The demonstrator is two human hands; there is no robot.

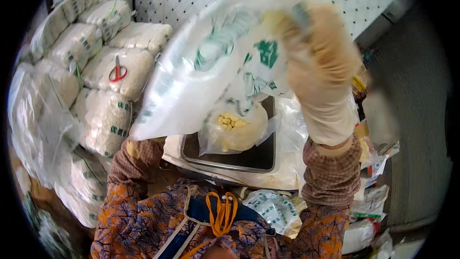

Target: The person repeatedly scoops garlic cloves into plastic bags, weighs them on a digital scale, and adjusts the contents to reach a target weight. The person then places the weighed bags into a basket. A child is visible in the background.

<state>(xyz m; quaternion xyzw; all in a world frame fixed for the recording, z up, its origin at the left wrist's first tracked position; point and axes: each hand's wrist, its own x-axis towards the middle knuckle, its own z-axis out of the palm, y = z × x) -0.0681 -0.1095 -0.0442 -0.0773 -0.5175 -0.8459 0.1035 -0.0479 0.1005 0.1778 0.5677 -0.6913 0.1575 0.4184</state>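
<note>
The gloved right hand [314, 33] clutches the large clear bag [191, 81] at far right, above the dark tray [262, 159] holding a smaller bag [214, 140]; left hand's hidden, can't tell its grip

Head-worn fisheye view — facing down, close above the hands [318, 43]

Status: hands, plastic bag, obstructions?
Right hand high, gripping green-printed plastic bag; left hand hidden behind it. Bagged pale cloves in dark tray. Bag partly blocks view of tray.

The orange patterned sleeves [322, 224] have brown checked cuffs [331, 176].
</note>
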